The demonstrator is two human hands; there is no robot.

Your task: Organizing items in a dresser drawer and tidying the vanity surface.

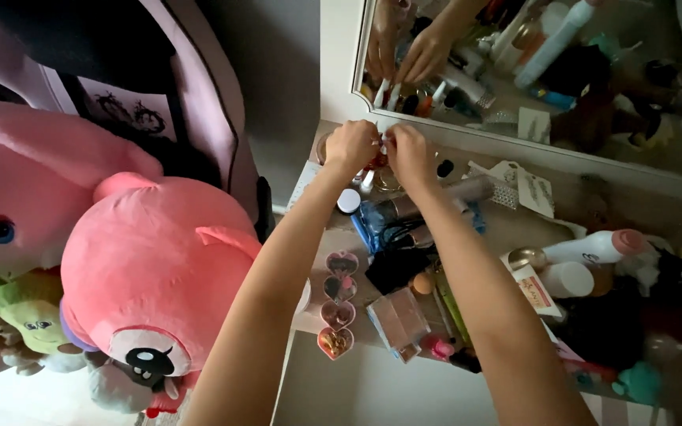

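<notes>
both hands, left hand (350, 146) and right hand (408, 151), pinch one small white object (384, 140) between fingers (too small to identify), steadying it above the cluttered beige desk (507, 225).

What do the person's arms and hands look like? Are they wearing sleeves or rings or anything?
Both arms are bare all the way down, with no sleeves in view. The left hand and the right hand wear no gloves. I can see no watch or bracelet on either wrist. The fingers are too small and blurry to tell about rings or nail polish.
</notes>
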